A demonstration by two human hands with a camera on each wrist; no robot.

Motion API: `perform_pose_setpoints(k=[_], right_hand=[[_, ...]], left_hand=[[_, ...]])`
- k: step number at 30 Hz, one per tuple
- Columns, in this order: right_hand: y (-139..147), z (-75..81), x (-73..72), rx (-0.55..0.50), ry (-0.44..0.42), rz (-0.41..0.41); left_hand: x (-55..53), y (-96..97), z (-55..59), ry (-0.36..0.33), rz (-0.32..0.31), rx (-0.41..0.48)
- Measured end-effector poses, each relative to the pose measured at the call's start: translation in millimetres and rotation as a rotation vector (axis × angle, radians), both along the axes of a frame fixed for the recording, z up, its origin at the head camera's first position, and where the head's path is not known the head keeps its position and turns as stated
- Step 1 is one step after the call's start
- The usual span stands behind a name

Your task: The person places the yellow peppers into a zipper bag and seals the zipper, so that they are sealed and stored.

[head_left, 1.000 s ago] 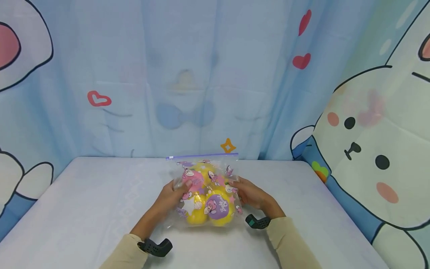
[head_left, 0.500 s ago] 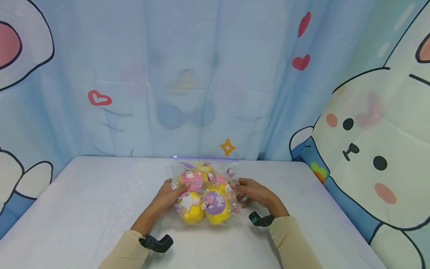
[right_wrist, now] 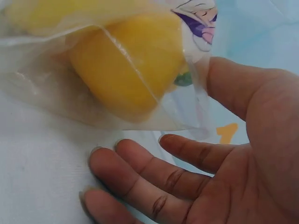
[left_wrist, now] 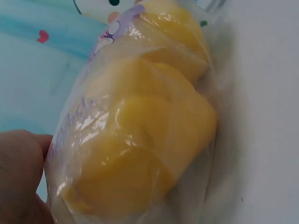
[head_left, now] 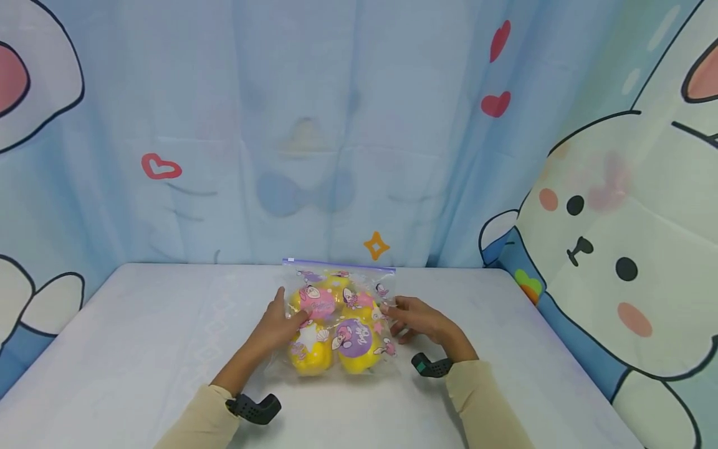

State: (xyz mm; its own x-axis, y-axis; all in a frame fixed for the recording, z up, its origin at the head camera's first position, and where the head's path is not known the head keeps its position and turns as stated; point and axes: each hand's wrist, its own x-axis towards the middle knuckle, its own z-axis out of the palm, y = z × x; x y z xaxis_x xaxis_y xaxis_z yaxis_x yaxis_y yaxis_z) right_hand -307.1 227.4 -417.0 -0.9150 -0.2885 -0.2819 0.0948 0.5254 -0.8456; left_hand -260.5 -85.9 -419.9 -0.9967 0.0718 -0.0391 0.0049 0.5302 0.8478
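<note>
In the head view a clear zip bag (head_left: 339, 318) with a purple zip strip (head_left: 339, 263) and cartoon prints stands tilted over the table, with several rounded yellow pieces (left_wrist: 149, 121) inside. My left hand (head_left: 278, 325) holds its left side, thumb across the front and the other fingers partly hidden behind. At the opposite side is my right hand (head_left: 421, 321). Its thumb (right_wrist: 229, 84) touches the bag's edge in the right wrist view, while the other fingers (right_wrist: 117, 175) lie loosely bent below the bag, apart from it.
A white cloth-covered table (head_left: 168, 337) spreads under both hands. Behind it hangs a light blue curtain (head_left: 303, 75) with hearts and cartoon rabbits. Each wrist carries a black device (head_left: 254, 410).
My right fingers have loosened from the bag and spread a little. The bag has settled slightly lower at its top. One left finger now points up along the bag's side.
</note>
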Motion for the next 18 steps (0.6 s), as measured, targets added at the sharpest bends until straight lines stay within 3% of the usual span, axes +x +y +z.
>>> perform_pose_setpoints(k=[5,14,18], right_hand=[[5.4,4.9,0.1,0.033,0.027,0.024],[12.2,17.8,1.8,0.162,0.089,0.038],[12.4,22.7,0.9,0.281,0.162,-0.025]], left_hand=[[-1.5,-6.7,-0.3,0.055,-0.127,-0.095],[-7.0,-23.8,29.7,0.069,-0.216,-0.392],[-9.6,-24.1,37.1,0.094,-0.269,-0.57]])
